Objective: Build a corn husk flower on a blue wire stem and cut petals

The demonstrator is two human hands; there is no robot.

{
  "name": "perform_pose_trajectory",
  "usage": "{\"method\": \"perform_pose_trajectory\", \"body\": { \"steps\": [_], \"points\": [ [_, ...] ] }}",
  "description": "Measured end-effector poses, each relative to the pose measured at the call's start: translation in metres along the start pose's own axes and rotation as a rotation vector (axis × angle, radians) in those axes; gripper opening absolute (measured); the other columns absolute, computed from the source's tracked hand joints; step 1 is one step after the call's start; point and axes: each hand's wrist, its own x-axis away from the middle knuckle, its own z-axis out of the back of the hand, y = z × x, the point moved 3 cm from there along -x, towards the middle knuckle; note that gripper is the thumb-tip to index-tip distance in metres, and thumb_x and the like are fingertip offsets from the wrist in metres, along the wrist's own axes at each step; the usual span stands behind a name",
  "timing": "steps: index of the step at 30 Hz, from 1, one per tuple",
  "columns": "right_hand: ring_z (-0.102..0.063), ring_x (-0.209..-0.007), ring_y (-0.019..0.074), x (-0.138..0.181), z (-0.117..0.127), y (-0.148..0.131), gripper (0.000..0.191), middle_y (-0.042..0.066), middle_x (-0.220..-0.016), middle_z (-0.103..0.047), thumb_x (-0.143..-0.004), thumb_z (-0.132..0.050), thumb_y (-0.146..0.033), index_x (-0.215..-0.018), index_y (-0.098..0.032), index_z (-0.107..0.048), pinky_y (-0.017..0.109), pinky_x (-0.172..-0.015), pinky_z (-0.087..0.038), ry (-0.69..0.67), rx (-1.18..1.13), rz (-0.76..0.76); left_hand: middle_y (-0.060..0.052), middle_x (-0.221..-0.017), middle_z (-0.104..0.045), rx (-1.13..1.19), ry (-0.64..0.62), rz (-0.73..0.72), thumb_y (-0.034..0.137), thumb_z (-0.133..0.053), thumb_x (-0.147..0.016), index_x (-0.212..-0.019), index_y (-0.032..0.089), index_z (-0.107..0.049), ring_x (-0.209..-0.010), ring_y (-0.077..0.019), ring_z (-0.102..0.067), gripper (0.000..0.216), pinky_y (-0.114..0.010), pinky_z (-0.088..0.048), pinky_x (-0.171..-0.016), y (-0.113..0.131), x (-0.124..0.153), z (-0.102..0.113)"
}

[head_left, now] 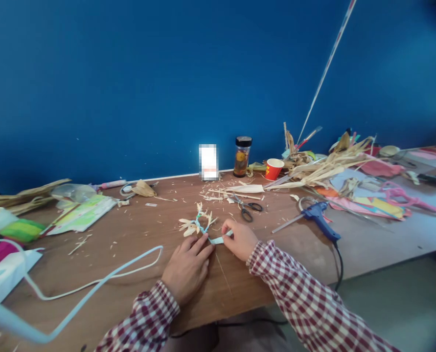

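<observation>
A small craft sprig (199, 224) lies on the table, with pale husk-like petals and stems wrapped in light blue. My left hand (186, 269) rests palm down at its near end, fingertips pressed on the wrapped stem; the exact grip underneath is hidden. From the stem a light blue strip of tape (218, 240) runs to the right. My right hand (240, 239) pinches that strip between thumb and fingers, just above the tabletop. Black-handled scissors (247, 209) lie beyond my right hand, apart from it.
A blue glue gun (318, 218) lies to the right with its cord over the table edge. Dried husks (324, 168), a red paper cup (274, 169) and a lidded jar (241, 157) stand farther back. A white cable (103, 281) loops at the left near a power strip (10, 276).
</observation>
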Motion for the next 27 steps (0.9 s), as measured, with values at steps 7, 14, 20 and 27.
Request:
{"method": "perform_pose_trajectory", "body": {
  "steps": [7, 14, 20, 27],
  "points": [
    [-0.054, -0.061, 0.0131, 0.011, 0.005, 0.006, 0.007, 0.000, -0.066, -0.062, -0.078, -0.049, -0.023, -0.078, -0.021, -0.056, 0.023, -0.056, -0.030, -0.018, 0.166, -0.062, -0.004, -0.134, -0.046, 0.014, -0.053, -0.110, 0.028, -0.044, -0.085, -0.118, 0.027, -0.053, -0.117, -0.0272, -0.037, 0.034, -0.045, -0.038, -0.092, -0.010, 0.000, 0.000],
    [-0.056, -0.064, 0.0154, 0.010, 0.009, 0.005, 0.009, 0.000, -0.069, -0.064, -0.080, -0.049, -0.027, -0.079, -0.023, -0.057, 0.025, -0.054, -0.026, -0.051, 0.307, -0.125, -0.002, -0.138, -0.041, -0.024, -0.123, -0.119, 0.031, -0.043, -0.086, -0.120, 0.032, -0.050, -0.120, -0.0296, -0.034, 0.035, -0.048, -0.038, -0.090, -0.013, 0.002, -0.002],
    [-0.055, -0.063, 0.0136, 0.025, 0.026, 0.010, 0.011, -0.002, -0.068, -0.063, -0.080, -0.053, -0.033, -0.084, -0.023, -0.057, 0.023, -0.055, -0.028, -0.007, 0.204, -0.082, 0.001, -0.139, -0.040, -0.009, -0.104, -0.117, 0.033, -0.045, -0.085, -0.118, 0.035, -0.052, -0.118, -0.0285, -0.037, 0.033, -0.046, -0.040, -0.089, -0.016, 0.002, -0.004],
    [-0.054, -0.062, 0.0140, 0.084, 0.093, 0.051, 0.023, 0.000, -0.066, -0.061, -0.088, -0.042, -0.035, -0.079, -0.020, -0.058, 0.024, -0.057, -0.034, 0.249, 0.279, -0.096, 0.005, -0.138, -0.041, -0.002, -0.003, -0.158, 0.038, -0.043, -0.085, -0.116, 0.038, -0.054, -0.117, -0.0263, -0.039, 0.033, -0.043, -0.041, -0.089, -0.026, 0.003, -0.015]
  ]
}}
